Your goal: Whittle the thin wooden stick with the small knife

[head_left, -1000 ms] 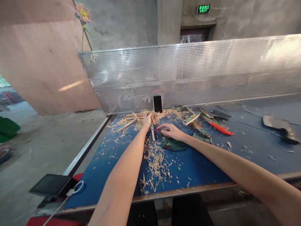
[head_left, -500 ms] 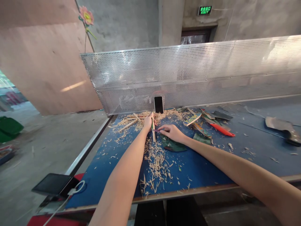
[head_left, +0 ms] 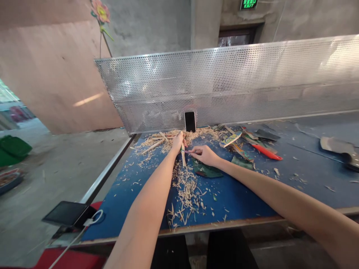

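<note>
My left hand (head_left: 178,143) is closed on a narrow pale wood strip (head_left: 184,160), whose near end points toward me over the blue tabletop (head_left: 235,203). Just right of it, my right hand (head_left: 204,154) pinches a thin purplish tool (head_left: 187,151) that lies across the strip. Much of the tool is hidden by the fingers. Curly wood shavings (head_left: 189,190) are spread below both hands and toward the table's front edge. A dark green sheet (head_left: 207,171) lies under my right hand.
A phone (head_left: 190,122) leans upright against the perforated metal screen (head_left: 168,89). At the right lie painted wood pieces (head_left: 231,139), a red-handled tool (head_left: 267,152) and a curved sheet (head_left: 336,146). A cabled black device (head_left: 66,214) sits at the front left corner.
The camera view has tilted down slightly, so the background sits higher. My right hand and the thin tool have shifted slightly up along the wood strip.
</note>
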Demonstrator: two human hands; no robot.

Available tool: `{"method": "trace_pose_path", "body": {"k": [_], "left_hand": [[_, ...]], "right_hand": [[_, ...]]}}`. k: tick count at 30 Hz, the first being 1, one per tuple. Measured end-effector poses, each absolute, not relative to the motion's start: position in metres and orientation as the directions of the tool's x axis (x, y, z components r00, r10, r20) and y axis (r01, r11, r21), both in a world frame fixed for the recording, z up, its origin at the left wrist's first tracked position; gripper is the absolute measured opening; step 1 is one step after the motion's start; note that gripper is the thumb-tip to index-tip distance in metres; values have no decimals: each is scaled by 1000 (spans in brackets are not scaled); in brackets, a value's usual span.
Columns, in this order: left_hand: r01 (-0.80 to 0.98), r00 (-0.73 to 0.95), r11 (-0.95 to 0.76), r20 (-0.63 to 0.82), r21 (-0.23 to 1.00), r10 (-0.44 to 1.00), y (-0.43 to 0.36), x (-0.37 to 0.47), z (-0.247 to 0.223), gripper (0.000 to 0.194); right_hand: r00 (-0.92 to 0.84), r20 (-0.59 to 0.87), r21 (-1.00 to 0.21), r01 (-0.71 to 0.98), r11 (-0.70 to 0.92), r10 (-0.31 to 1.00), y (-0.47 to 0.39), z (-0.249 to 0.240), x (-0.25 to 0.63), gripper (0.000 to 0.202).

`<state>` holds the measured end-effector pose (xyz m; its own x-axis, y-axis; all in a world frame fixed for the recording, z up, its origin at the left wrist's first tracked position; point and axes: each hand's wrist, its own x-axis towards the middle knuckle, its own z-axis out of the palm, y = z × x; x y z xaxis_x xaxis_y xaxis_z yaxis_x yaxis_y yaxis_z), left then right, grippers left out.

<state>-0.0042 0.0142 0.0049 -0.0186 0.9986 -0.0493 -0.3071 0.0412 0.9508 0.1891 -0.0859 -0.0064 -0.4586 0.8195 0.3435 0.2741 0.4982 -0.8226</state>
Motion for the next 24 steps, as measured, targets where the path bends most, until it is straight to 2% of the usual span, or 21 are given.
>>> {"method": "trace_pose_path", "body": {"k": [4,7,10,19,24], "left_hand": [[-274,-21,52,-60,960,998,16,-5,3,41],[-264,-29,37,-46,964,999,17,-5,1,43],[-243,-34,14,-23,970,999,17,-5,-1,42],[-256,-55,18,-34,966,998,21,-5,0,41],[-262,-54,18,-33,965,998,19,-5,2,46]], "right_hand": [[-499,272,-876,225,426,823,-82,-3,192,49],[-617,194,-893,211,398,763,-82,1,198,47],[-664,179,-898,191,396,726,-85,2,202,46],[-486,259,-890,215,401,835,-85,-3,205,48],[-505,241,-880,246,406,829,-80,-5,203,46]]}}
